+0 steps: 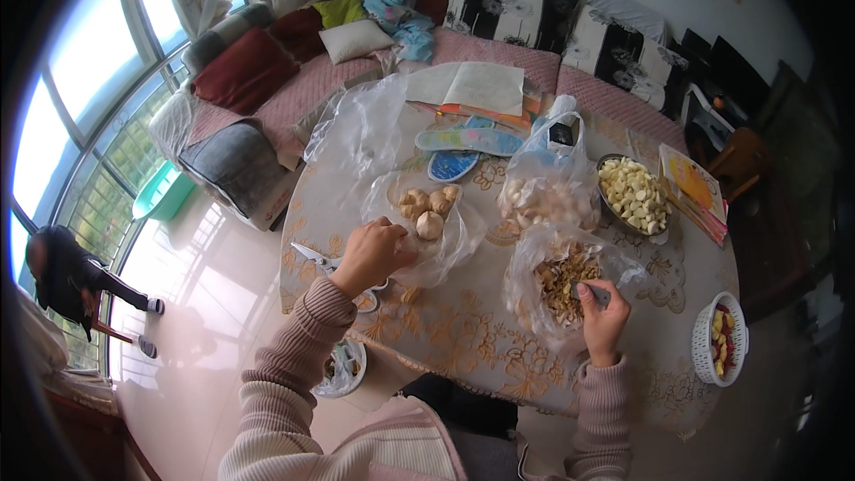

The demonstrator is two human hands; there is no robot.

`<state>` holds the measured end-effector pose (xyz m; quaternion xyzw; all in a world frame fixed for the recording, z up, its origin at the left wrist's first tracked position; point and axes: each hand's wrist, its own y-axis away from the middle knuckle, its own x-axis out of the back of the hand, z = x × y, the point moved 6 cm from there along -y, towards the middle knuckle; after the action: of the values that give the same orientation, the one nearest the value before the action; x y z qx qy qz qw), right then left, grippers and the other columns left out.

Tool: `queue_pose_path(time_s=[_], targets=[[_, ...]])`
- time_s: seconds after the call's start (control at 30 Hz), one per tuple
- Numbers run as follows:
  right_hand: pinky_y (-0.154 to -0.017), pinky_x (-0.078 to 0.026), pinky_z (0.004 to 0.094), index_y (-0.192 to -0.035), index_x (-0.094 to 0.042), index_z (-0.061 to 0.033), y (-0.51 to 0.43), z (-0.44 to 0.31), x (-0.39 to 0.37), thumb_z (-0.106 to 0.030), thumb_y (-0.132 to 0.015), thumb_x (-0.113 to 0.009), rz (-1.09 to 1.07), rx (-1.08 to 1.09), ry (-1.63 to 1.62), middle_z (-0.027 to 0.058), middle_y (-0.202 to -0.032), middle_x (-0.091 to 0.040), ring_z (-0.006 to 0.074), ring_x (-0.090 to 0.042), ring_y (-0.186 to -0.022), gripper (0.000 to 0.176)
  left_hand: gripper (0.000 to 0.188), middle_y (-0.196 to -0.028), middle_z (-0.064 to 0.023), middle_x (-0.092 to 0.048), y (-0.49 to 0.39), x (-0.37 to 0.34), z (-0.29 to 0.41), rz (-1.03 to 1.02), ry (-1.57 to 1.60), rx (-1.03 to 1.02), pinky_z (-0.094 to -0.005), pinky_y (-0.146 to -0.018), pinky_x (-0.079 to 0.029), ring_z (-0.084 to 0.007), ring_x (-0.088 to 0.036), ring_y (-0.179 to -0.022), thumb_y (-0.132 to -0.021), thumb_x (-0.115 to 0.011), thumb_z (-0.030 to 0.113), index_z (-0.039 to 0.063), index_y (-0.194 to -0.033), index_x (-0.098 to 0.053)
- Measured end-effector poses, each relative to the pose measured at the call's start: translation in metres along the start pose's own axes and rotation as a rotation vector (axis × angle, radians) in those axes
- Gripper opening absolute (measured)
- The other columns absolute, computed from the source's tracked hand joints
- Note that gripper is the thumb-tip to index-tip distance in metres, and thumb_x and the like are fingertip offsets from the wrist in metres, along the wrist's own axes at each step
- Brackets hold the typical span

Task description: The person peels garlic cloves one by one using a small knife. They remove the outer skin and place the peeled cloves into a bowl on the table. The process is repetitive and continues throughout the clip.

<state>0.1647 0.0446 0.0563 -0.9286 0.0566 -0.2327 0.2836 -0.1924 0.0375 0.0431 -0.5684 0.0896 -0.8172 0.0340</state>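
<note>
My left hand (374, 250) is at the near left edge of a clear plastic bag (461, 240), fingers curled; whether they pinch the film is unclear. Knobs of ginger (415, 202) and a whole garlic bulb (429, 225) lie in that bag. My right hand (606, 321) grips a small metal blade (596, 294), its thumb pressed along it. The blade is over an opened plastic bag (524, 280) of brownish peelings (568, 277). Behind it stands a tied bag of garlic (544, 197). Peeled garlic cloves (634, 194) fill a metal bowl (604, 214).
Scissors (314, 255) lie beside my left wrist. Shoe insoles (467, 141), an open notebook (467, 88), books (691, 180) and a white basket (701, 347) are on the table. A lined bin (351, 374) stands below the table edge. Another person (67, 274) is by the windows.
</note>
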Motion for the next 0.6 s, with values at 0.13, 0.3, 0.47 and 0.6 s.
queue_pose_path(time_s=[0.13, 0.3, 0.47, 0.6], targets=[[-0.054, -0.043, 0.0247, -0.084, -0.062, 0.0016, 0.001, 0.003, 0.0, -0.016, -0.083, -0.07, -0.002, -0.025, -0.02, 0.0069, -0.066, -0.062, 0.0114, -0.054, -0.056, 0.019, 0.035, -0.089, -0.012, -0.062, -0.005, 0.012, -0.007, 0.218, 0.139, 0.059, -0.0361, -0.069, -0.05, -0.0245, -0.063, -0.077, -0.075, -0.072, 0.029, 0.006, -0.1, -0.066], [-0.055, -0.044, 0.0248, -0.084, -0.063, 0.0015, 0.001, -0.005, 0.003, -0.015, -0.083, -0.07, 0.008, -0.013, -0.009, 0.0071, -0.067, -0.063, 0.0117, -0.055, -0.057, 0.018, 0.033, -0.091, -0.0109, -0.062, -0.028, 0.009, 0.006, 0.104, 0.141, 0.063, -0.0368, -0.069, -0.049, -0.0259, -0.062, -0.077, -0.075, -0.072, 0.029, 0.008, -0.1, -0.066], [-0.055, -0.045, 0.024, -0.084, -0.062, 0.0015, 0.002, 0.0, 0.001, -0.013, -0.083, -0.07, -0.004, -0.028, -0.065, 0.0068, -0.068, -0.063, 0.011, -0.057, -0.058, 0.016, 0.035, -0.093, -0.0158, -0.061, -0.036, -0.006, 0.018, 0.074, -0.001, 0.006, -0.0429, -0.072, -0.048, -0.0343, -0.06, -0.086, -0.072, -0.071, 0.027, 0.005, -0.097, -0.061], [-0.055, -0.045, 0.0233, -0.085, -0.062, 0.0021, 0.0, -0.007, 0.002, -0.011, -0.083, -0.069, -0.017, -0.024, -0.08, 0.0073, -0.069, -0.063, 0.0105, -0.058, -0.059, 0.015, 0.034, -0.089, -0.0178, -0.061, -0.038, -0.018, 0.015, 0.132, -0.024, -0.019, -0.045, -0.071, -0.048, -0.0352, -0.061, -0.085, -0.073, -0.067, 0.023, 0.002, -0.098, -0.057]])
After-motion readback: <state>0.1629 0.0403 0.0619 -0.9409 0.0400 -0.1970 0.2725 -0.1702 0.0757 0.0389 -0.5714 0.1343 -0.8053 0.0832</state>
